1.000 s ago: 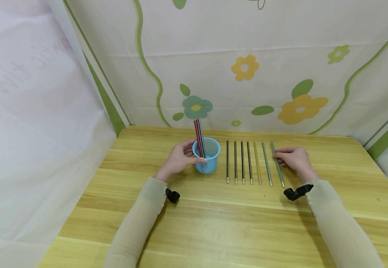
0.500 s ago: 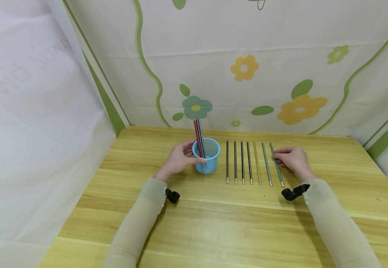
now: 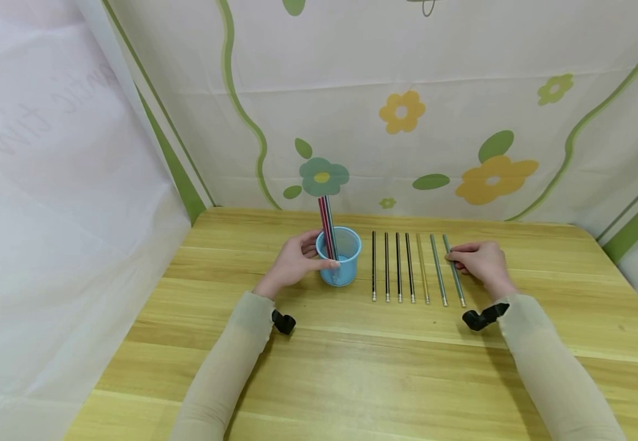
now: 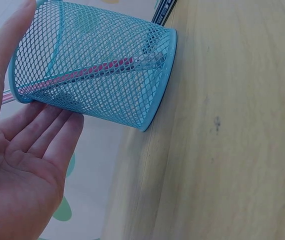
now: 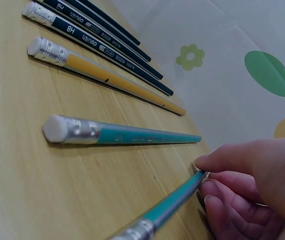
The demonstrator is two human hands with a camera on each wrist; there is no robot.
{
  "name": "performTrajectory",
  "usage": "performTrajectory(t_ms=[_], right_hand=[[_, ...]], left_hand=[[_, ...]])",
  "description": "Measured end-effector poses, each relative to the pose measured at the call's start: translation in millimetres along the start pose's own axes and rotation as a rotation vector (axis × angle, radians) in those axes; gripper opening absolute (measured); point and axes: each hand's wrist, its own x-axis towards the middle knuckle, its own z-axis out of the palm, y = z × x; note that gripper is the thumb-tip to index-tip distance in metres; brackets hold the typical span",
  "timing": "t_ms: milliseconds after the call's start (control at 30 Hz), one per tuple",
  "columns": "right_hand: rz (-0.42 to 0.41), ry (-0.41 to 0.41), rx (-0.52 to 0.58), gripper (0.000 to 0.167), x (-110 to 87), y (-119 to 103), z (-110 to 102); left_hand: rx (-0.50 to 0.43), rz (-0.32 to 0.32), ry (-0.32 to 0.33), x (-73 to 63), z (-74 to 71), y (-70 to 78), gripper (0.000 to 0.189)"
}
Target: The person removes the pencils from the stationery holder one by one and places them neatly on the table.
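A blue mesh pencil cup (image 3: 346,269) stands upright on the table, with a few red and dark pencils (image 3: 326,222) leaning in it. My left hand (image 3: 297,260) holds the cup from its left side, thumb at the front and fingers behind; the left wrist view shows the thumb (image 4: 10,35) near the rim. On the right, my right hand (image 3: 480,262) pinches the far part of a teal pencil (image 5: 170,206) between thumb and fingers. That pencil is the rightmost of a row, eraser end toward me. Beside it lies another teal pencil (image 5: 142,135).
Left of the teal pencils lie a yellow pencil (image 3: 423,269) and several black pencils (image 3: 387,269), roughly parallel, erasers facing me. Behind the wooden table (image 3: 352,367) hangs a white cloth (image 3: 352,141) printed with flowers. Another cloth borders the left side.
The right hand has shifted slightly left with the teal pencil, which now lies closer to its teal neighbour and a little straighter. The left hand and cup have stayed put.
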Motion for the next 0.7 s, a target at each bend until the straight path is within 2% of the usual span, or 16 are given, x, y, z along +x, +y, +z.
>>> performTrajectory(t_ms=[500,700], right_hand=[[-0.002,-0.017,0.071,0.043,-0.5,2.7,-2.3],[0.001,-0.040,0.133,0.046,-2.7,2.7,-4.2]], left_hand=[[0.003,0.003,0.002,0.5,0.1,-0.6,0.075],[0.011,0.007,0.000,0.3,-0.3,-1.3,0.076]])
